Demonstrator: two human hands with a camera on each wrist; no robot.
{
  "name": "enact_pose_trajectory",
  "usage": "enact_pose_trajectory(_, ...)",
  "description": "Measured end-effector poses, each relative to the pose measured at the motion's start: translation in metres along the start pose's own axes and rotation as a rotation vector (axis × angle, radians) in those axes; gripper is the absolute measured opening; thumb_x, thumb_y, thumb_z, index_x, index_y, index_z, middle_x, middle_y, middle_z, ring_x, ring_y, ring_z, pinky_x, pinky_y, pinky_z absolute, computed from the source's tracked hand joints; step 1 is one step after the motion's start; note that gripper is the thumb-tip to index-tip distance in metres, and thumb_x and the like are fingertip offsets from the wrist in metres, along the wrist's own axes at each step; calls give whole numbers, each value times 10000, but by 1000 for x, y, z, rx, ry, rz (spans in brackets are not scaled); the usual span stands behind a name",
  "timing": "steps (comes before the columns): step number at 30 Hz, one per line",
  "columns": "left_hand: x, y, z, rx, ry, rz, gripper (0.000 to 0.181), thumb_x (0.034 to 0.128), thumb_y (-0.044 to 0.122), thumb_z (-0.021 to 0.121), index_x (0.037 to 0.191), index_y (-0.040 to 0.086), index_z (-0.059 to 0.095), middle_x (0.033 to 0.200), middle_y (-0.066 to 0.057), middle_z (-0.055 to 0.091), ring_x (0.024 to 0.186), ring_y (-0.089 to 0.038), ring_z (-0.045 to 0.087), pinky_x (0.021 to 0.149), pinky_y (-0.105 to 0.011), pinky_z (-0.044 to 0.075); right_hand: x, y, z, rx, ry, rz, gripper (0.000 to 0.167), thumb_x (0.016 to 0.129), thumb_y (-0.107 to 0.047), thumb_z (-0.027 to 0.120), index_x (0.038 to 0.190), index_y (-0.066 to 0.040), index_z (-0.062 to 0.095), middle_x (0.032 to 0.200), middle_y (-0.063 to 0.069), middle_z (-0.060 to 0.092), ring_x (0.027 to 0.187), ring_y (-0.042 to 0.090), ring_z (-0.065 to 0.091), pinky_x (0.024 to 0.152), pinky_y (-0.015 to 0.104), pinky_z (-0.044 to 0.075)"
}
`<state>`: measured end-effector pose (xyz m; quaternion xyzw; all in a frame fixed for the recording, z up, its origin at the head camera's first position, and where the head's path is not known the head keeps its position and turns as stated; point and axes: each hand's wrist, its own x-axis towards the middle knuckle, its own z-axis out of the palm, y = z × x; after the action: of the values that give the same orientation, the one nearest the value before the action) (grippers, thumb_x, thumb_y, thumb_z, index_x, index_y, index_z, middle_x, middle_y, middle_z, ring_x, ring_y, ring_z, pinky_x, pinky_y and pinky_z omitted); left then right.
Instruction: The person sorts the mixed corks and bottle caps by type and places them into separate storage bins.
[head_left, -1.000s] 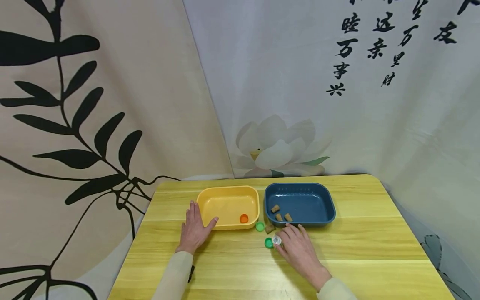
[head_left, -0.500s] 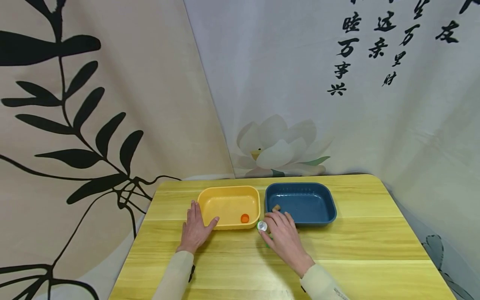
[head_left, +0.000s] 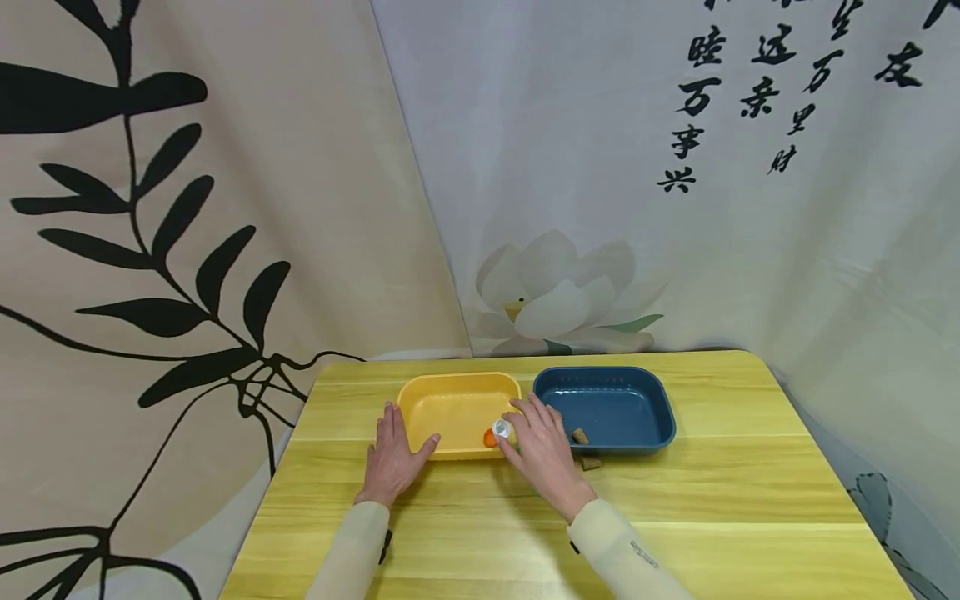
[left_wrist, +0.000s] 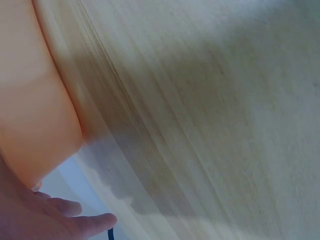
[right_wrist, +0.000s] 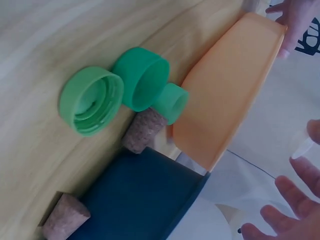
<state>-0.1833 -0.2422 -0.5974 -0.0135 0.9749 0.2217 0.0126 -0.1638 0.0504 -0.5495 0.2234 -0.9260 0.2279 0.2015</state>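
My right hand [head_left: 550, 454] pinches a white bottle cap [head_left: 501, 429] between thumb and fingers, above the right front corner of the yellow tray [head_left: 450, 454]. In the right wrist view the same cap [right_wrist: 302, 148] shows only partly, at the right edge. An orange cap [head_left: 490, 438] lies inside the yellow tray, close to the held one. My left hand [head_left: 392, 458] rests with straight fingers against the tray's left front side. In the left wrist view, my left fingers [left_wrist: 95, 224] lie by the tray wall [left_wrist: 37, 95], which looks orange there.
A blue tray [head_left: 663, 429] stands right of the yellow one, with a cork [head_left: 580, 436] visible in it. Several green caps [right_wrist: 91, 102] and a cork [right_wrist: 145, 130] lie on the table by the trays. Another cork [right_wrist: 66, 217] lies along the blue tray's front.
My right hand has carried the white cap leftward and away from me, from the table before the blue tray to above the yellow tray. My left hand stays where it was.
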Motion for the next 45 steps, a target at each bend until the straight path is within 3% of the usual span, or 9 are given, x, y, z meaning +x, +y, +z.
enact_pose_trajectory(20,0,0,2,6,5,-5,1155,953,785,441,1632,-48,16,1724,-196,-55,1547,-486,105,1111,-770,248,33,-3,29,-31,-76,48,308,945,-319,785,1183,-132,722,1364,117,626,1406,403,462,1076,629,426)
enact_pose_trajectory(34,0,0,2,-7,17,-2,1149,955,774,457,1634,-45,24,1725,-197,-36,1548,-483,107,1106,-775,249,39,-3,42,-151,-148,140,289,948,-342,779,1133,-123,743,1340,113,631,1402,398,456,1074,617,422)
enact_pose_trajectory(39,1,-1,3,-5,11,-7,1150,954,774,457,1633,-43,17,1725,-192,-51,1550,-479,103,1113,-767,250,37,0,42,-128,-178,164,373,964,-353,756,1242,-108,718,1399,121,599,1416,400,432,1091,627,399)
enact_pose_trajectory(45,0,-1,2,-4,18,0,1144,958,765,462,1633,-46,21,1724,-193,-50,1547,-480,121,1111,-766,255,25,9,37,-37,-147,183,481,980,-352,736,1383,-103,655,1484,136,543,1452,409,390,1115,646,366)
